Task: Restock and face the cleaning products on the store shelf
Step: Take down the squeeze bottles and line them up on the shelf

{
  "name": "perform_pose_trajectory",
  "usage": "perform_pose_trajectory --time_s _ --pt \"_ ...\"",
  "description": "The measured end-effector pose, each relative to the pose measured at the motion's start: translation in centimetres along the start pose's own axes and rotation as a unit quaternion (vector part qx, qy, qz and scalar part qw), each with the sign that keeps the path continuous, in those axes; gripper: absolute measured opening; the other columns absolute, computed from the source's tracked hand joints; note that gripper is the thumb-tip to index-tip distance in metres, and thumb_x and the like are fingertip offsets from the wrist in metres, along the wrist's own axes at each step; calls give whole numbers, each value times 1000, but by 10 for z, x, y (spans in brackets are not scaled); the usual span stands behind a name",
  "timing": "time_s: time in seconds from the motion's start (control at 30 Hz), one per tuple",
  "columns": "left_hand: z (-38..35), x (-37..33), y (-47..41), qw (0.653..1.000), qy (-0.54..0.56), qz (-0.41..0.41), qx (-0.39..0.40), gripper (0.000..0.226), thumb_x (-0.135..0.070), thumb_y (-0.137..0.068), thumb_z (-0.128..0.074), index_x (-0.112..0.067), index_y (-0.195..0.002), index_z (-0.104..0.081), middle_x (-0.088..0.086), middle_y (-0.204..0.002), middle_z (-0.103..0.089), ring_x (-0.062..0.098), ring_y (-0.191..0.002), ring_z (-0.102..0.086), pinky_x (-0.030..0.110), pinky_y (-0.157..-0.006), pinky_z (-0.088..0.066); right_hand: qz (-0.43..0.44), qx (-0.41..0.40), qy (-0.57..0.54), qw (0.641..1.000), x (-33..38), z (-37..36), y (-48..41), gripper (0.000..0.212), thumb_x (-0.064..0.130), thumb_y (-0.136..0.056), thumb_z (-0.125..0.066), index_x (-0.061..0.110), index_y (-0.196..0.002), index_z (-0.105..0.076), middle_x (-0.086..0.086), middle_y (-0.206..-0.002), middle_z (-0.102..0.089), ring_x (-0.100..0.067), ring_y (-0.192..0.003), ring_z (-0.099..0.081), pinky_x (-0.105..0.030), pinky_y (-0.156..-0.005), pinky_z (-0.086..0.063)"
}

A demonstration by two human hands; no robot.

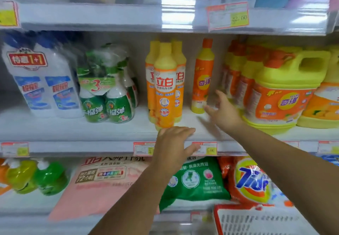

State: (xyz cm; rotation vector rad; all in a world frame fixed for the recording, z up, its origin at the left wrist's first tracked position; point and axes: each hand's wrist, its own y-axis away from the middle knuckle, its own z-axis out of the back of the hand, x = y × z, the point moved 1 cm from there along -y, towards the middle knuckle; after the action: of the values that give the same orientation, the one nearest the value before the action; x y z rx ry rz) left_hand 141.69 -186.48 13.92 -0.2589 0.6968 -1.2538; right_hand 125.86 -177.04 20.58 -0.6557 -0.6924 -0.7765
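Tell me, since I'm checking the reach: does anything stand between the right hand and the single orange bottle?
Nothing visible does. The open right hand is just right of the orange bottle, near its base, with only bare shelf between them. The yellow bottles stand further left.

Tide on orange bag (251, 181), 22.00 on tag (228, 15)

3 yellow btls (165, 88), 1 orange btl (202, 80), 2 white btls (42, 80)

My left hand (173, 143) covers the foot of the front yellow bottle (165, 80) and part of two price tags (142, 148), whose small print is too blurred to read, while the red basket (256, 222) runs off the bottom edge.
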Motion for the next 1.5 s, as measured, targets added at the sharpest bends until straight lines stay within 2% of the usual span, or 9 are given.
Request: perform_pose_trajectory --time_s 0.2,0.33,0.67,0.8,0.87,1.07,1.2,1.27,1.5 --pt "-14 7 -4 999 7 -17 -44 44 -48 -80 -74 -31 -120 -68 -15 -114 -70 10 -107 -60 25 -90 -25 -47 -6 -143 989 1 -18 -52 105 22 -82 -80 18 -158 -7 -9 -156 -36 -26 -137 -44 -27 -96 -38" --pt "-12 4 -3 999 7 -15 -35 43 -47 -83 -73 -31 -122 -66 -14 -116 -69 11 -108 -60 29 -91 -31 -22 -32 -137 990 6 -23 -63 75 10 -81 -79 13 -144 -38 -10 -132 -58 -29 -116 -60 -38 -95 -48" --pt "64 -26 16 986 147 73 20 69 -47 -85 -71 -33 -145 -39 -14 -139 -45 5 -122 -45 28 -101 -41 -65 20 -296 953 53 30 62 39 15 -85 -76 12 -119 -57 -8 -105 -70 -24 -88 -71 -38 -58 -61" --pt "98 -61 36 930 281 143 188 83 -41 -79 -79 -43 -145 -30 -16 -138 -48 0 -112 -55 23 -95 -47 -90 90 -311 942 63 51 139 42 19 -83 -77 11 -120 -59 -12 -101 -74 -29 -83 -75 -39 -60 -61" --pt "109 -77 48 896 330 158 251 72 -34 -76 -82 -47 -134 -40 -15 -121 -65 4 -104 -65 36 -96 -55 -87 127 -328 932 67 61 170 42 16 -83 -75 11 -121 -58 -12 -100 -76 -30 -84 -75 -42 -65 -62" --pt "130 -107 81 877 386 173 229 72 -20 -69 -89 -40 -128 -52 -11 -112 -71 9 -102 -69 42 -94 -56 -56 193 -311 929 80 90 214 44 20 -87 -72 32 -126 -55 -9 -112 -72 -26 -95 -73 -49 -87 -59" --pt "121 -130 101 889 380 134 219 81 -11 -68 -89 -38 -129 -43 -16 -117 -64 -3 -103 -64 23 -90 -55 -24 88 -291 952 87 100 229 68 40 -68 -81 47 -126 -47 -2 -103 -66 -16 -88 -72 -32 -70 -61" --pt "108 -134 111 886 391 115 221 85 -9 -67 -89 -38 -130 -40 -15 -123 -62 -2 -111 -61 29 -96 -54 -22 50 -274 960 80 97 234 62 40 -65 -84 53 -114 -46 5 -105 -66 -11 -89 -71 -31 -70 -61" --pt "97 -116 110 764 504 222 336 67 -14 -72 -67 -31 -135 -51 1 -122 -69 15 -108 -66 31 -86 -54 -71 110 -358 925 48 98 224 95 9 -85 -72 52 -147 -16 -1 -100 -75 -22 -92 -74 -41 -70 -61"
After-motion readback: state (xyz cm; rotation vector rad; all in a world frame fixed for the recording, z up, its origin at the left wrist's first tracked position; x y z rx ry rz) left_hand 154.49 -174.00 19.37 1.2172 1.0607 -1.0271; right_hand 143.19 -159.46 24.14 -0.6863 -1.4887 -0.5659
